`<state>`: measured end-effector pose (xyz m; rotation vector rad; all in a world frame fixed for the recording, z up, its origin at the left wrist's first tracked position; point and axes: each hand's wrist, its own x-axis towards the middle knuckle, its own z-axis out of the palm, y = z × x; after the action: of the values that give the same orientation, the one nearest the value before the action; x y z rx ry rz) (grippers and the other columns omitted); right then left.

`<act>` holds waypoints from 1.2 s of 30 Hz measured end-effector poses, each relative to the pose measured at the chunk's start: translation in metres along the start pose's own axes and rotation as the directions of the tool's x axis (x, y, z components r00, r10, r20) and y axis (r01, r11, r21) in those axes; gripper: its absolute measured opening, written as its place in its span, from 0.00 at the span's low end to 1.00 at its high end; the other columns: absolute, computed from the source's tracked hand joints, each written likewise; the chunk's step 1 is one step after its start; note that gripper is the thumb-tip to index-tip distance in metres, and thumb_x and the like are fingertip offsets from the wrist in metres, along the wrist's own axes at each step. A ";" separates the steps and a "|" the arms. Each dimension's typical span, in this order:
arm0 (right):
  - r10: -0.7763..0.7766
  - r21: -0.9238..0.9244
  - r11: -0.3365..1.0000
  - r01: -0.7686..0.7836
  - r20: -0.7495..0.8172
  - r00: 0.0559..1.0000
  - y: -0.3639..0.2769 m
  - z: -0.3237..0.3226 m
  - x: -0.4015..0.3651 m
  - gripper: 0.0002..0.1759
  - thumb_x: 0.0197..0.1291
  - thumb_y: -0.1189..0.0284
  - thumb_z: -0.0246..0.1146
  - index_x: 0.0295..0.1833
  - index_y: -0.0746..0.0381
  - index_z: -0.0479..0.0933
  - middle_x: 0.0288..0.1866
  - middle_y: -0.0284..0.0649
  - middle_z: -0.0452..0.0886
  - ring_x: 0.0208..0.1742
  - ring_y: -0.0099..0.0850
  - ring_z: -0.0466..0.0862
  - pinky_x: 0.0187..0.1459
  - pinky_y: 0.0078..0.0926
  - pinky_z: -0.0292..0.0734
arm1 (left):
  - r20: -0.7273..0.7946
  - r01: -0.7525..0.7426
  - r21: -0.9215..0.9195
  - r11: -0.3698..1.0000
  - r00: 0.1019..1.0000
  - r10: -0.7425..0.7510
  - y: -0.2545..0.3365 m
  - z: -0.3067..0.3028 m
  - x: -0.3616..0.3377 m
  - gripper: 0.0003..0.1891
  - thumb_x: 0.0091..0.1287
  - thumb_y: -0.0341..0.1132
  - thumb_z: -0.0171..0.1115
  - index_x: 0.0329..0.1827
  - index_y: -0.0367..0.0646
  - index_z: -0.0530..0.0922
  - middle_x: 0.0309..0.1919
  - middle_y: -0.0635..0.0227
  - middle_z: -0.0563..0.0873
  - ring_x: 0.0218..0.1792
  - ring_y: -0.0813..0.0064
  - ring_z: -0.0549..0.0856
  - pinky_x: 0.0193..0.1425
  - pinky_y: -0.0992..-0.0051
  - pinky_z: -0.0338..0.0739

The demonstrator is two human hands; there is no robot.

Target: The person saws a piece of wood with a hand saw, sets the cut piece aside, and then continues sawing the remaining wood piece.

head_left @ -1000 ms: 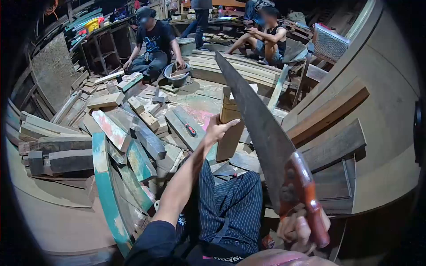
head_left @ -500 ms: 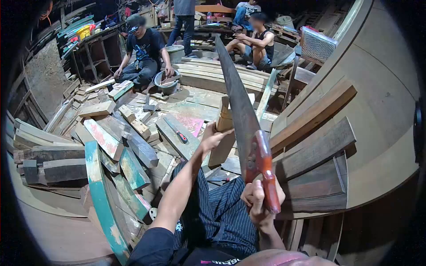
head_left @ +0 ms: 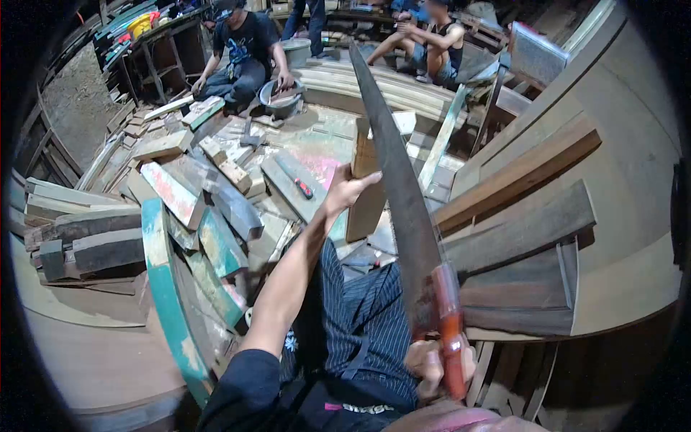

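Observation:
My left hand [head_left: 348,191] is closed round the side of an upright wooden board [head_left: 365,209], its thumb lying toward the saw blade. A hand saw [head_left: 407,216] with a reddish-brown handle points up and away, its blade just right of the board. The saw's handle is in my right hand [head_left: 436,367], low and close to my body. Whether the teeth touch the board cannot be made out.
A pile of painted and bare wood pieces [head_left: 191,216] lies left, with a red-handled tool [head_left: 304,189] on a plank beyond. Curved boards [head_left: 518,183] lean at the right. A seated person [head_left: 243,54] touches a bucket [head_left: 281,101]; others are behind.
The saw and my right hand have come back toward my body and lower in view. My left hand still holds the board. The view has tilted down a little.

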<state>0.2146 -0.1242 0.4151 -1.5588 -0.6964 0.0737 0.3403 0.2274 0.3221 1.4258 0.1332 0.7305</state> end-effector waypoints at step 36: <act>-0.092 0.124 0.988 0.092 0.002 0.996 0.018 0.037 0.033 0.10 0.61 0.71 0.61 0.32 0.69 0.74 0.20 0.35 0.78 0.18 0.24 0.79 0.23 0.22 0.74 | 0.008 -0.170 0.091 0.981 0.985 0.170 -0.013 0.019 -0.006 0.16 0.54 0.29 0.75 0.45 0.34 0.84 0.37 0.66 0.89 0.38 0.80 0.86 0.43 0.73 0.82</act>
<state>0.2319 -0.0752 0.4053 -1.4069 -0.7551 0.0530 0.3503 0.2081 0.3112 1.5372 0.0450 0.8742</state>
